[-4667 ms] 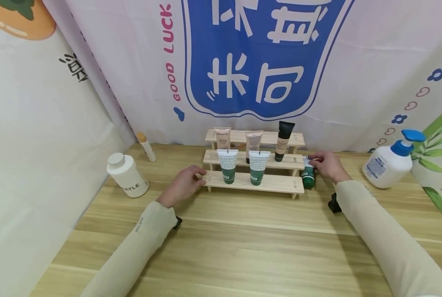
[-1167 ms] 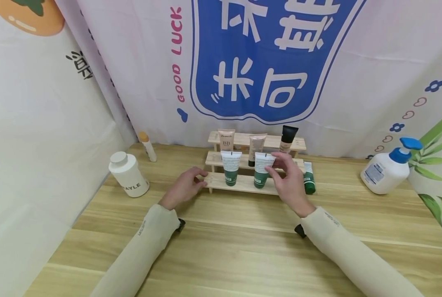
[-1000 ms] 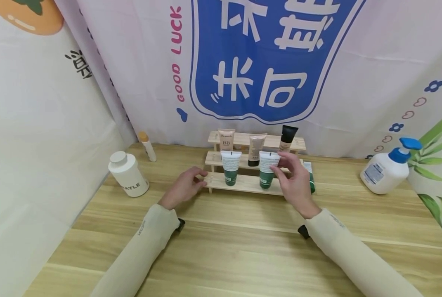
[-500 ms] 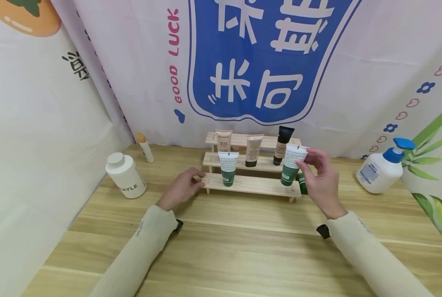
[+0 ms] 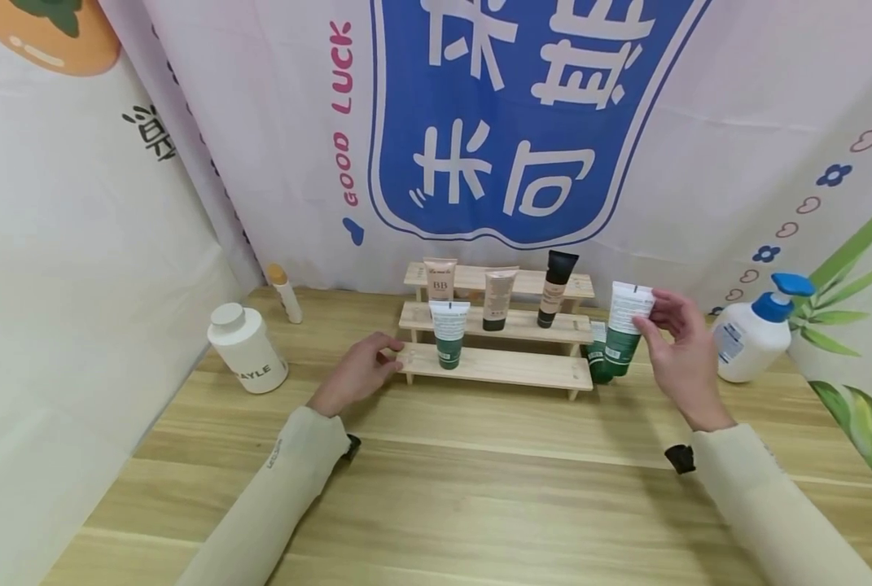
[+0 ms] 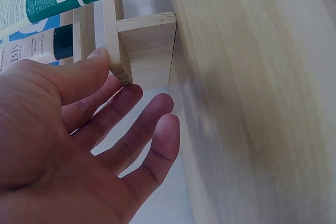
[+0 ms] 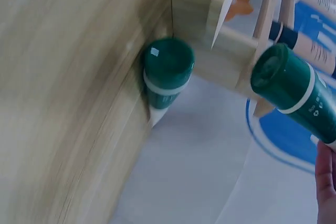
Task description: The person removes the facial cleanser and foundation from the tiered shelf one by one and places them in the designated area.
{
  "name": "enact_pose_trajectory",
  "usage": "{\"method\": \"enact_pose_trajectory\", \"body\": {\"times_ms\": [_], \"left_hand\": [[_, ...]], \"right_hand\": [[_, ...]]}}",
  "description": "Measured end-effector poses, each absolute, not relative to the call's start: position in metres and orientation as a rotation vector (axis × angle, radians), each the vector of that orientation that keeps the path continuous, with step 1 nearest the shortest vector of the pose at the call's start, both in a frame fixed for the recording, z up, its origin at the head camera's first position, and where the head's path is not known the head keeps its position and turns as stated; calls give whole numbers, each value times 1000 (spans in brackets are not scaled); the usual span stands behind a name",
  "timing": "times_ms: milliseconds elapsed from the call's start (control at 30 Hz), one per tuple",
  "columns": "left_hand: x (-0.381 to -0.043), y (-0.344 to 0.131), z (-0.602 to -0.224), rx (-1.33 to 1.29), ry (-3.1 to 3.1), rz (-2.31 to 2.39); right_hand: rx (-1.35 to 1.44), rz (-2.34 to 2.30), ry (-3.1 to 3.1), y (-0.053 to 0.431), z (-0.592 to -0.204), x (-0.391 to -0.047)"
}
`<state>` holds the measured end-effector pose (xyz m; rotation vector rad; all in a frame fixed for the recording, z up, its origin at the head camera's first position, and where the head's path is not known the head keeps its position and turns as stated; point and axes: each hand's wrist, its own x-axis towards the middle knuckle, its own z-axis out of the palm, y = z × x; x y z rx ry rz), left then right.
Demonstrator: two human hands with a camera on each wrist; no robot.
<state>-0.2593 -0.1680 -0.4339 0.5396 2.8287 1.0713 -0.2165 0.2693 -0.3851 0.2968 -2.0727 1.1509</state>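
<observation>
the raised tube [image 5: 628, 330] is white above, green below; the rack [image 5: 512, 369] pale wood; the desk [image 5: 443, 496] streaked yellow-brown; the bottle [image 5: 754, 340] near its back right corner blue-topped white.

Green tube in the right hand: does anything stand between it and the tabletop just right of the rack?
Yes: a second green tube lies on the tabletop beside the right end of the rack. In the right wrist view, the held tube is up off the table, apart from it.
</observation>
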Motion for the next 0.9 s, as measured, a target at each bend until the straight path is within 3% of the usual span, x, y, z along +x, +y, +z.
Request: {"method": "enact_pose_trajectory", "body": {"times_ms": [300,900], "left_hand": [[-259,-168,-432,543,2826,1093],[-260,-167,-434,543,2827,1077]], "right_hand": [[49,1025,-2406,297,-391,-235],[-50,1095,-2836,330,-421,-276]]}}
